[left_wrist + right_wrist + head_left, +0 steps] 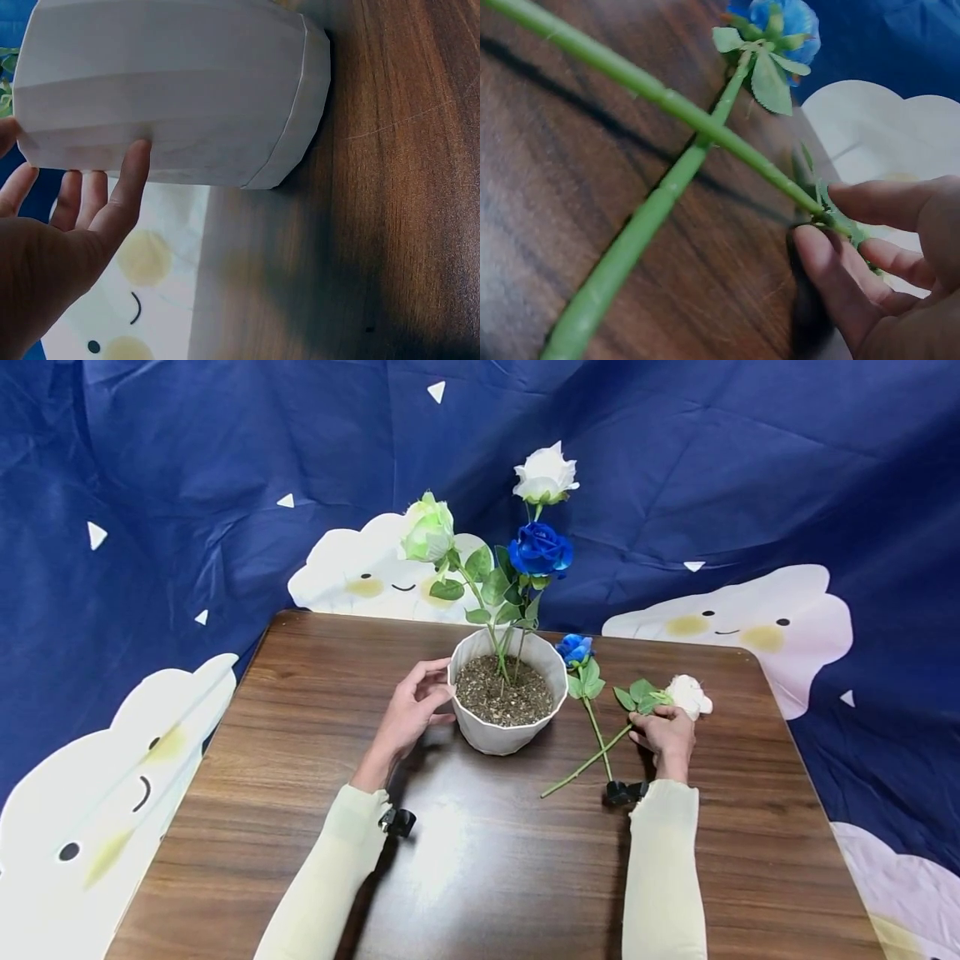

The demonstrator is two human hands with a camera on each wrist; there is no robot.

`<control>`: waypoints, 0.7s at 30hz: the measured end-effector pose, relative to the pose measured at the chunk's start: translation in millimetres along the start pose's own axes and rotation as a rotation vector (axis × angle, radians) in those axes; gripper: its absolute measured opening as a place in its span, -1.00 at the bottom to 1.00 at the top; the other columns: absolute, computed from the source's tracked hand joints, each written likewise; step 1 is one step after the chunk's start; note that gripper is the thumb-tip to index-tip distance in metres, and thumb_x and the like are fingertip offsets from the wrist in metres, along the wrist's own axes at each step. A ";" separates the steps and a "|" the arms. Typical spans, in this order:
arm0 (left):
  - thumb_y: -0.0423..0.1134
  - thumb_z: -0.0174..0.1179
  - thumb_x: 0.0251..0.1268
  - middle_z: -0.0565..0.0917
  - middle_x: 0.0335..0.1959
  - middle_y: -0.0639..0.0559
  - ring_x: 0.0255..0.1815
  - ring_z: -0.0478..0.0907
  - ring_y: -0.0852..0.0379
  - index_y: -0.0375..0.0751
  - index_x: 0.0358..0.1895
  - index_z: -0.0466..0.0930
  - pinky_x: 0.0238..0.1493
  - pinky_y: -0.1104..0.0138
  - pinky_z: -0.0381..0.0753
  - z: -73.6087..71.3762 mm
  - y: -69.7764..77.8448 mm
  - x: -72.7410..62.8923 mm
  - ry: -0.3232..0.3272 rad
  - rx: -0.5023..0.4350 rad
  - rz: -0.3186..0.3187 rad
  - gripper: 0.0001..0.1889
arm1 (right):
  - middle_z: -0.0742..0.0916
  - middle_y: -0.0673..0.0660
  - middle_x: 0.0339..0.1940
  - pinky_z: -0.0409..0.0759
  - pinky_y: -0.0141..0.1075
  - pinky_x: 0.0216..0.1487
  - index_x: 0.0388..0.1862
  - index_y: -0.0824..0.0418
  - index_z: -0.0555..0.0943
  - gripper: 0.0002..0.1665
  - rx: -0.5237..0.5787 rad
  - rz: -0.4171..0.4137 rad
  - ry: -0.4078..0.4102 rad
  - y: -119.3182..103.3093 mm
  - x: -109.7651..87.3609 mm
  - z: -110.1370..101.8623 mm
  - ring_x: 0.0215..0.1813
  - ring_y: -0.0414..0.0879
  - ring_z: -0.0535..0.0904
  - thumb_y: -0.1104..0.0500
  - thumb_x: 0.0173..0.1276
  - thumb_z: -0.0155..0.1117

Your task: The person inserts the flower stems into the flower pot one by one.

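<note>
Two forearms (318,877) reach forward; left hand (411,706), spread, touches white pot (498,737); right hand (667,737) pinches a white rose's stem (577,768)

From the bottom edge of the head view, the left forearm (318,878) is stretched towards one o'clock and the right forearm (664,868) towards twelve, both being sleeved. The left hand (411,710) is turned towards two o'clock, and its fingers (68,199) are spread apart and gently bent. At about three o'clock from it, the right hand (669,735) is angled towards ten, while its fingers (889,204) are curled and their tips are drawn together in a pinch
</note>
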State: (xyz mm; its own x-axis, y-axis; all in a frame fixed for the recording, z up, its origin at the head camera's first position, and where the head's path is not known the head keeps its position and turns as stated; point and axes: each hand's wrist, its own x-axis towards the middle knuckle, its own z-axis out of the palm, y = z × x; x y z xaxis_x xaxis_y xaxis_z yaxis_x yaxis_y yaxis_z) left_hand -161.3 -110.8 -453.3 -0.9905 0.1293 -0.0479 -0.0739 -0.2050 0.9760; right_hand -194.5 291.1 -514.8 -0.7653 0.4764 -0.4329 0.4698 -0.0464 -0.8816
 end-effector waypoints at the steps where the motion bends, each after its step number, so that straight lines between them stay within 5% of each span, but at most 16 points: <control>1: -0.48 0.12 0.40 0.46 0.21 -0.44 0.09 0.50 -0.18 -0.27 0.40 0.40 0.06 -0.37 0.58 0.4 -0.1 0.1 -0.001 0.000 -0.001 -0.49 | 0.49 0.20 0.05 0.77 -0.38 -0.29 0.12 0.34 0.37 -0.43 -0.009 -0.005 0.008 1.2 0.9 -0.4 -0.50 -0.24 0.69 0.43 0.21 0.45; 8: -0.48 0.12 0.40 0.47 0.21 -0.41 0.09 0.51 -0.17 -0.25 0.39 0.41 0.06 -0.41 0.55 0.0 -1.7 1.0 -0.001 -0.007 0.003 -0.50 | 0.50 0.21 0.04 0.76 -0.38 -0.32 0.18 0.34 0.35 -0.38 -0.016 -0.027 0.026 2.3 2.8 1.5 -0.54 -0.23 0.69 0.46 0.20 0.40; 15: -0.48 0.12 0.40 0.46 0.22 -0.42 0.09 0.50 -0.17 -0.27 0.40 0.40 0.07 -0.40 0.55 0.1 0.0 0.1 -0.002 -0.008 0.001 -0.50 | 0.45 0.12 -0.05 0.77 -0.29 -0.19 0.04 0.28 0.33 -0.53 0.271 0.030 0.008 -7.4 0.4 5.0 -0.34 -0.20 0.69 0.57 0.25 0.24; 21: -0.47 0.13 0.40 0.45 0.22 -0.42 0.10 0.50 -0.18 -0.27 0.39 0.40 0.05 -0.36 0.59 0.5 -0.9 0.6 -0.004 -0.012 0.003 -0.50 | 0.61 0.08 -0.22 0.79 -0.29 -0.34 -0.01 0.24 0.39 -0.57 0.413 -0.012 0.018 -22.5 -2.5 0.5 -0.29 -0.21 0.66 0.56 0.25 0.25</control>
State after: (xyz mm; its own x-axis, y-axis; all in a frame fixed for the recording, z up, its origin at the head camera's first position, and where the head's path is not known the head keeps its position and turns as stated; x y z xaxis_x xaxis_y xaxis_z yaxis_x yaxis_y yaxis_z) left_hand -161.8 -110.1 -454.1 -0.9902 0.1329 -0.0440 -0.0724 -0.2171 0.9735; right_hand -203.4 290.5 -494.0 -0.7599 0.4943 -0.4222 0.2421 -0.3876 -0.8895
